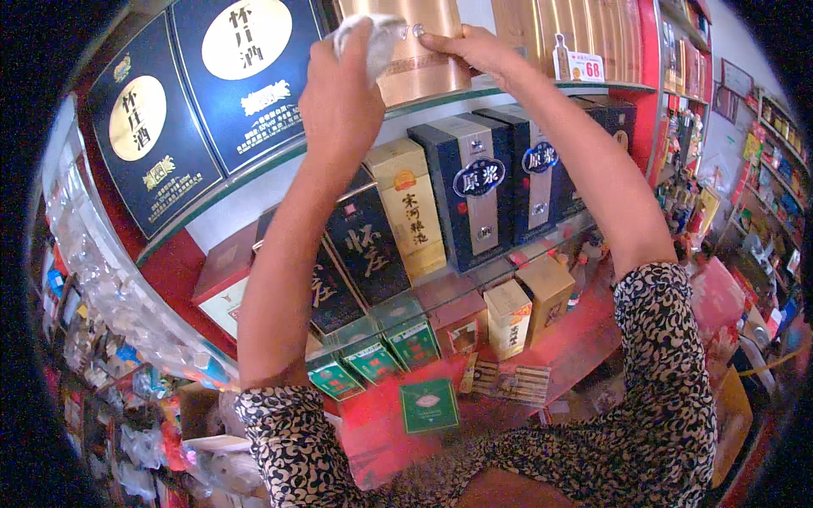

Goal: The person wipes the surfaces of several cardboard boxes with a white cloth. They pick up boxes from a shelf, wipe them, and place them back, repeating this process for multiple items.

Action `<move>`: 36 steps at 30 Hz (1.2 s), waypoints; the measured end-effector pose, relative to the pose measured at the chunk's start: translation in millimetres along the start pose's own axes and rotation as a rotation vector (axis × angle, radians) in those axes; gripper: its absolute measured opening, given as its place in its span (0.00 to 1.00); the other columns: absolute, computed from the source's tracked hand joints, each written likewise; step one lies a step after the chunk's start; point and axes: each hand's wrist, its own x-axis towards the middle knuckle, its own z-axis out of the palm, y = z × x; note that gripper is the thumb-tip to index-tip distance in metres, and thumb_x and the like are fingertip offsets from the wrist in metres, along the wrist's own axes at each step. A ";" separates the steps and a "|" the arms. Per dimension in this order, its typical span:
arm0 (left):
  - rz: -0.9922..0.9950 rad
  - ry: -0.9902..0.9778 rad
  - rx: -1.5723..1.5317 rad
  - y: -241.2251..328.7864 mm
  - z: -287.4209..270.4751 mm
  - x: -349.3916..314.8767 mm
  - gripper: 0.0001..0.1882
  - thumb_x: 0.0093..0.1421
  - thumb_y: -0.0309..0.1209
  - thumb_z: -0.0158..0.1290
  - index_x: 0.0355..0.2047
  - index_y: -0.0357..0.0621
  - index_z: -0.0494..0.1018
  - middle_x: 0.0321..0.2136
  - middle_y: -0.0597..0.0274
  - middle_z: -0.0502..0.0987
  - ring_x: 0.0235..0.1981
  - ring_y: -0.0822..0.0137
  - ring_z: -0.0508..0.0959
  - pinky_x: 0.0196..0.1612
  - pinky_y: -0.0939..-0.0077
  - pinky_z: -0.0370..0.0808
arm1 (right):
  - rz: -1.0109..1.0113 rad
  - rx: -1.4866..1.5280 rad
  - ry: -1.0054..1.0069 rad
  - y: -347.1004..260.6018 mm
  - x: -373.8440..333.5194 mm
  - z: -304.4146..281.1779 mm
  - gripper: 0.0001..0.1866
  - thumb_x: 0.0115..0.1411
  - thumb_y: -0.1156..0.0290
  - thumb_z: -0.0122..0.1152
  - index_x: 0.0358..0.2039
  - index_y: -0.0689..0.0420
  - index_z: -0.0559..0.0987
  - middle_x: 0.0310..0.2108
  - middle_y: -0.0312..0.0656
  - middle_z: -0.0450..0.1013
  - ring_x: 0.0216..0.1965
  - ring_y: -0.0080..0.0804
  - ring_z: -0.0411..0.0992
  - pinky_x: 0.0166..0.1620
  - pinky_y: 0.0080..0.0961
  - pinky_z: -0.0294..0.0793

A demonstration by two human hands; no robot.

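Note:
My left hand (pixel 345 102) is raised to the upper shelf, closed round a crumpled white cloth (pixel 373 41). That cloth lies against the front of a shiny gold box (pixel 428 76). From the right, my right hand (pixel 476 49) grips the same box near its upper edge, thumb across the front beside a small silvery clasp. Fingers behind the box are hidden. Left of my hands stand two large dark blue boxes (pixel 246 85) with cream ovals. Further gold packages (pixel 542 34) stand to the right, with a white price tag (pixel 578 63) in front.
A glass shelf edge (pixel 500 88) runs under the gold box. Below it stand a tall gold box (pixel 406 212), dark blue and silver boxes (pixel 472 190) and black boxes (pixel 368 241). Small green boxes (pixel 412 343) and a flat green packet (pixel 428 405) sit lower, near a red surface (pixel 373 440).

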 end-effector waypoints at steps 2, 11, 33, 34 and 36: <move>0.053 0.036 -0.044 -4.4 4.6 -10.4 0.34 0.50 0.22 0.54 0.58 0.57 0.64 0.50 0.46 0.67 0.47 0.47 0.74 0.43 0.57 0.75 | -0.119 0.048 0.066 7.8 11.0 19.4 0.32 0.47 0.35 0.64 0.30 0.57 0.80 0.21 0.37 0.74 0.19 0.27 0.70 0.23 0.27 0.68; 0.186 0.153 -0.278 -20.8 9.8 -16.6 0.39 0.46 0.15 0.54 0.58 0.63 0.65 0.48 0.50 0.69 0.47 0.47 0.73 0.46 0.62 0.74 | -0.085 -0.043 -0.035 0.0 14.6 33.6 0.31 0.50 0.36 0.60 0.30 0.56 0.79 0.19 0.37 0.70 0.22 0.27 0.67 0.31 0.31 0.71; -0.172 -0.399 -1.079 120.8 92.3 88.5 0.39 0.50 0.29 0.57 0.62 0.32 0.56 0.58 0.38 0.65 0.61 0.51 0.64 0.60 0.65 0.64 | -0.572 -0.139 0.909 52.7 -19.3 -241.8 0.27 0.53 0.74 0.63 0.54 0.64 0.69 0.45 0.48 0.71 0.47 0.36 0.70 0.51 0.29 0.69; -0.178 -0.362 -1.065 117.3 111.9 96.5 0.36 0.51 0.27 0.56 0.60 0.32 0.59 0.57 0.41 0.67 0.58 0.52 0.67 0.58 0.67 0.66 | -0.503 -0.084 0.917 61.7 -10.9 -257.2 0.29 0.52 0.76 0.63 0.55 0.64 0.68 0.47 0.49 0.70 0.50 0.37 0.68 0.54 0.29 0.66; 0.081 -0.351 -0.626 63.0 174.2 102.5 0.32 0.52 0.27 0.55 0.59 0.32 0.61 0.56 0.42 0.68 0.55 0.53 0.70 0.56 0.68 0.67 | -0.555 0.077 0.946 86.8 14.5 -214.5 0.24 0.56 0.74 0.59 0.53 0.64 0.68 0.40 0.49 0.73 0.44 0.40 0.73 0.47 0.31 0.73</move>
